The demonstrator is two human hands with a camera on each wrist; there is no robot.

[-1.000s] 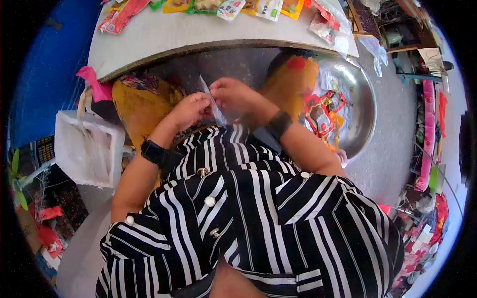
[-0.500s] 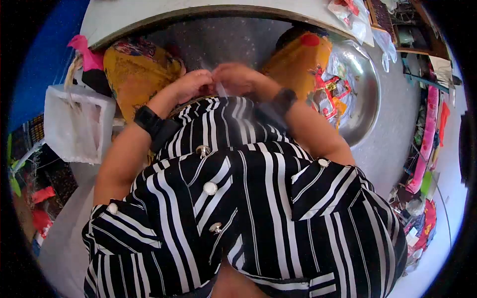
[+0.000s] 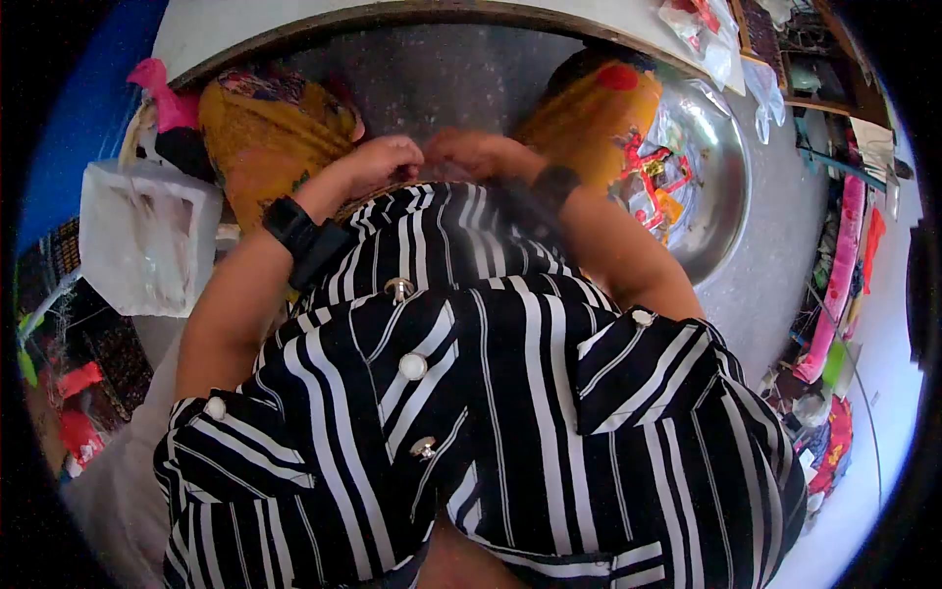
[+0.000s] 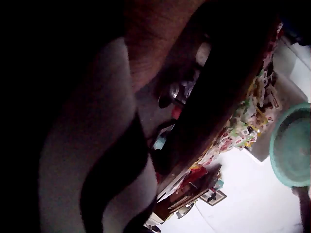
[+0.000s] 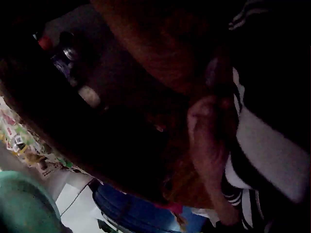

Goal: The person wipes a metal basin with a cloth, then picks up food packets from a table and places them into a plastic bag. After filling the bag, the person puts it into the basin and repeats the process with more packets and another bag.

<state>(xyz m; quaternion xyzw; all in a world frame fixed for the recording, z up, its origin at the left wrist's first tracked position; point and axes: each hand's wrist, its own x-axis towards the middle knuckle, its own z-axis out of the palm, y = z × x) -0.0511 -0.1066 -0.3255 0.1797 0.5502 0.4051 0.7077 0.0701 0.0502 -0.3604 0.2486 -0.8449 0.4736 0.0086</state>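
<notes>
In the head view, my left hand and right hand are close together at the waist of a striped shirt, between the knees. The left hand's fingers curl inward, thumb side towards the other hand. Motion blurs the right hand, and its fingertips are partly hidden. Between the hands, in the dark right wrist view, shows a pale bit of thin clear plastic, pinched at the fingertips. Most of the plastic is hidden by the hands. In the left wrist view the shirt covers much of the frame.
A metal basin at the right holds red packets and clear wrappers. A white foam box stands at the left. The table's curved edge runs ahead of the knees. Packets and a green tub appear in the left wrist view.
Both hands have drawn in against the waist, and the plastic strip that stood out between them is now mostly hidden. The head view has tipped down, so the tabletop packets left the frame.
</notes>
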